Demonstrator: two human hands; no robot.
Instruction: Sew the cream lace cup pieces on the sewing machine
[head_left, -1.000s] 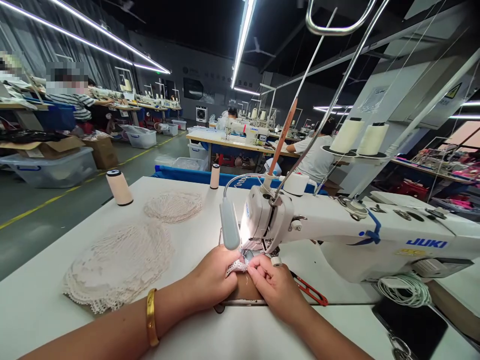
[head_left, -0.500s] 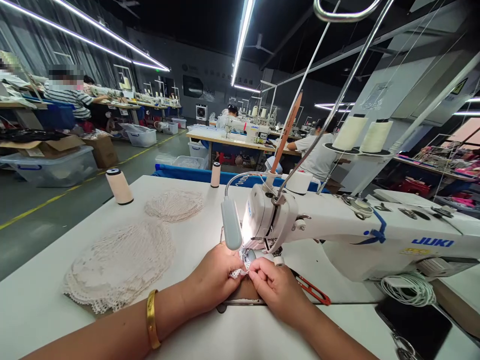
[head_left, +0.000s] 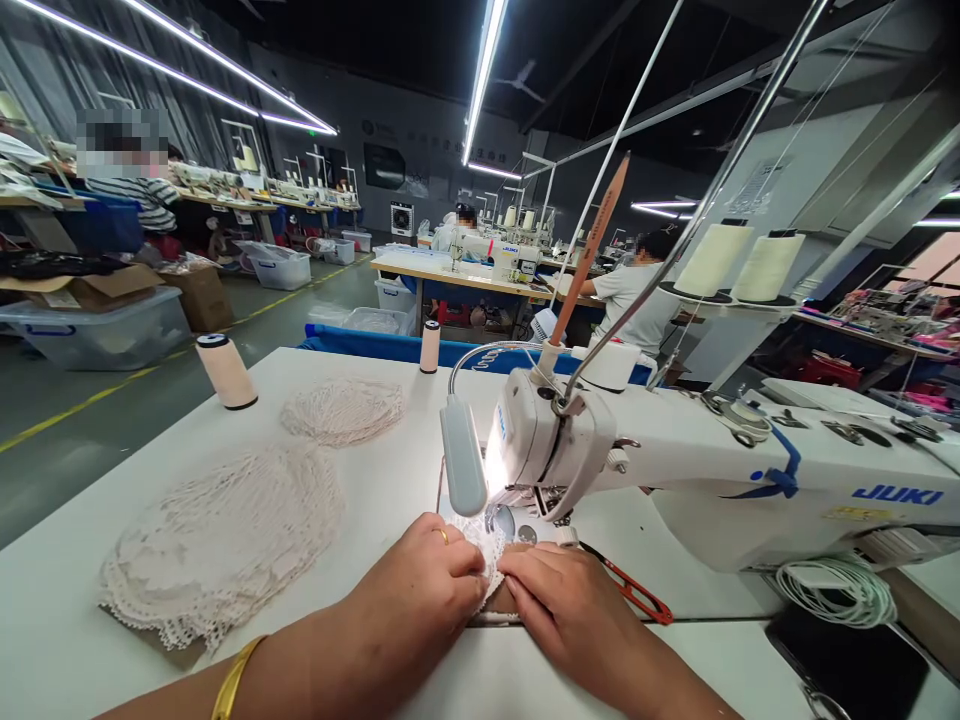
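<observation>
A white lace piece lies on the bed of the white sewing machine, below its lit needle area. My left hand, a ring on one finger, is closed with curled fingers on the lace's near left part. From the right, my right hand pinches the lace's edge, its fingers pressed together. Both hands' fingertips are close to each other, just in front of the presser foot area. The lamp head and my fingers hide the needle and part of the lace.
Left on the table are a large stack of lace pieces and a smaller stack. Thread cones stand along the far edge. Orange-handled snips lie right of my hand, with a coiled cable and a black phone-like slab beyond.
Both hands have come slightly nearer to me and turned more palm-down. More of the lace now shows spread on the machine bed between them. The view has shifted a little.
</observation>
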